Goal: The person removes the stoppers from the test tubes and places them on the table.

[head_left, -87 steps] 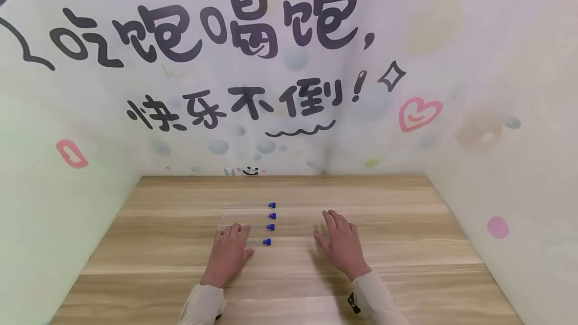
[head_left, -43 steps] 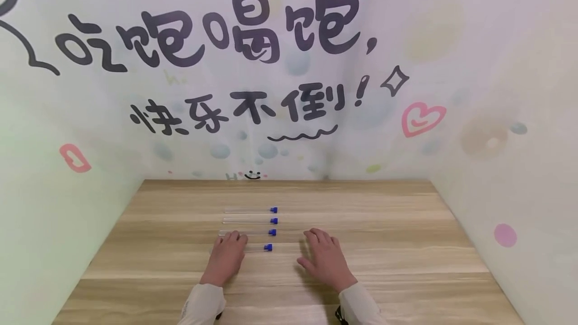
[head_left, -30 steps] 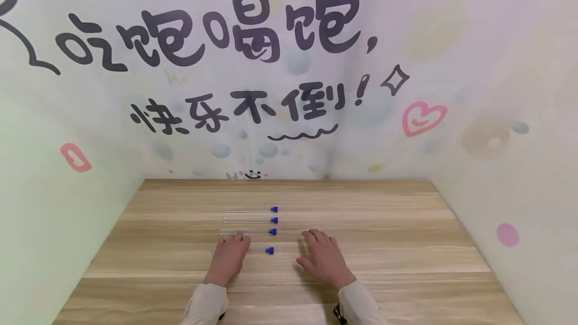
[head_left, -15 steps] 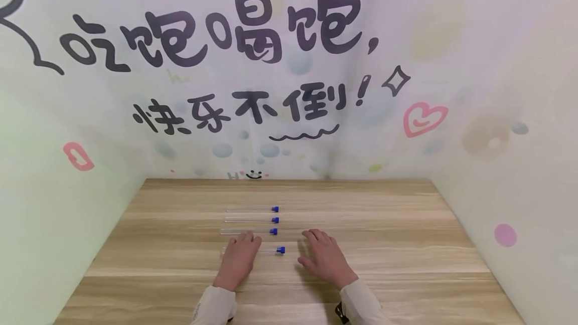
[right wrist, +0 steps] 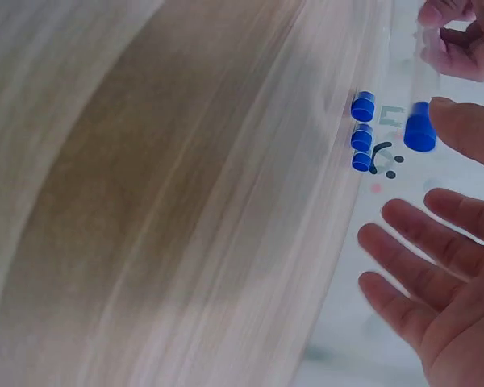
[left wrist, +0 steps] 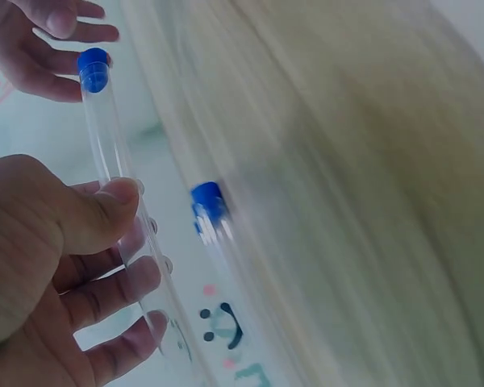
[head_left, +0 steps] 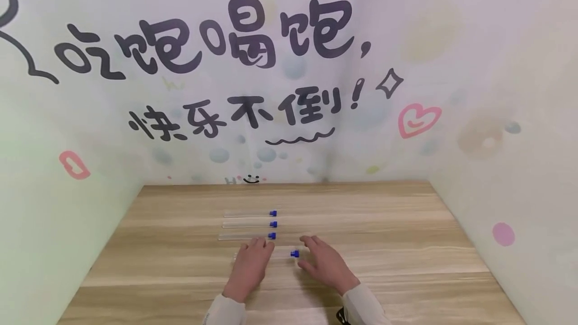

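A clear test tube with a blue stopper is held between the thumb and fingers of my left hand. In the left wrist view it appears raised off the table, its stopper end pointing toward my right hand. That right hand is spread, thumb apart from the fingers, with the stopper near its thumb tip; whether they touch I cannot tell. Three more stoppered test tubes lie side by side beyond my left hand, the nearest tube, a middle tube and the farthest tube, all with stoppers to the right.
The wooden tabletop is bounded by a back wall with black lettering and drawings. Plain side walls stand at left and right. A dark item shows at the right cuff.
My left hand has shifted rightward with its test tube, away from the row. My right hand came inward and lower early on, then stayed nearly still. The other three tubes remain in place.
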The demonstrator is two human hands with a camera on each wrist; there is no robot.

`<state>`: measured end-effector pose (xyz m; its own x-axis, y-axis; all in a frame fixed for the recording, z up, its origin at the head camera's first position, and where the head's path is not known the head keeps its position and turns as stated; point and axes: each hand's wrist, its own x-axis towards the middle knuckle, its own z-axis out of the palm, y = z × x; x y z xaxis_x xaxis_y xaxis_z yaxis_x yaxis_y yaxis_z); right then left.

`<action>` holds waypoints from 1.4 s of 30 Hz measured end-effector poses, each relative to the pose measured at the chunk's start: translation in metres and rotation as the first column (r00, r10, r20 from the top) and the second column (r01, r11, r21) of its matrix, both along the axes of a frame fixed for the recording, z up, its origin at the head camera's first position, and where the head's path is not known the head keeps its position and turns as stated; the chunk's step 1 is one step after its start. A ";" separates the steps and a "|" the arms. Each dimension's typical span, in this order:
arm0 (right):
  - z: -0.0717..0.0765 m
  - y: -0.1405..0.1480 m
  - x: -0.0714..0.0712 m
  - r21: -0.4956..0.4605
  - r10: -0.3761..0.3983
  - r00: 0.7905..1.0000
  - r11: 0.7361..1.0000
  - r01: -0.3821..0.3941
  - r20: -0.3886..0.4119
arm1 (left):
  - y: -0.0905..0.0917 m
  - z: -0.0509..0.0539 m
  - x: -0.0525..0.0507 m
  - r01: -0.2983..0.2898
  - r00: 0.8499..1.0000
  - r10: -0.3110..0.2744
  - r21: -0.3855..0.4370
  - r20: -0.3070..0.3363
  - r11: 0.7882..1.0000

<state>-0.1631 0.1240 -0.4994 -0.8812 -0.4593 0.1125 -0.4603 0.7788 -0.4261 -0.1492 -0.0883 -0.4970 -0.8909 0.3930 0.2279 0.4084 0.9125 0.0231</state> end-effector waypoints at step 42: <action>0.019 0.012 0.004 -0.176 0.120 0.974 0.972 -0.154 -0.191 | 0.017 0.028 0.014 0.119 0.981 -0.121 -0.022 -0.152 0.993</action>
